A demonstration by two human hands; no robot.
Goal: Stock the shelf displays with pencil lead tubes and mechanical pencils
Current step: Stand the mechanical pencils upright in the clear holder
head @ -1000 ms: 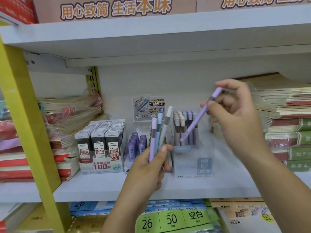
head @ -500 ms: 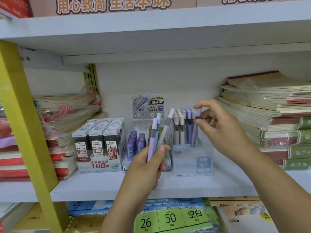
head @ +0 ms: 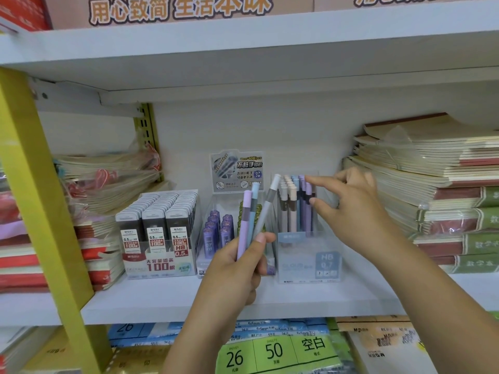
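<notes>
My left hand (head: 237, 268) grips three mechanical pencils (head: 252, 214), purple, blue and grey, upright in front of the shelf. To their right stands a clear pencil display box (head: 309, 263) with several pastel pencils (head: 289, 206) standing in it. My right hand (head: 351, 203) reaches over that box, its straight index finger touching the top of a purple pencil (head: 307, 209) standing at the box's right side, the thumb just beside it. A clear stand of purple lead tubes (head: 217, 230) and a tray of black 0.5 lead cases (head: 159, 230) sit to the left.
Stacked notebooks (head: 432, 190) fill the right of the white shelf board (head: 148, 303), and wrapped notebook piles (head: 108, 182) fill the left. A yellow upright post (head: 40, 198) stands at the left front. The upper shelf (head: 243, 49) hangs close overhead. Paper packs (head: 270, 352) lie below.
My right hand brought the purple pencil down from mid-air into the display box; it now stands there with my index finger on its top. My left hand kept its three pencils nearly still.
</notes>
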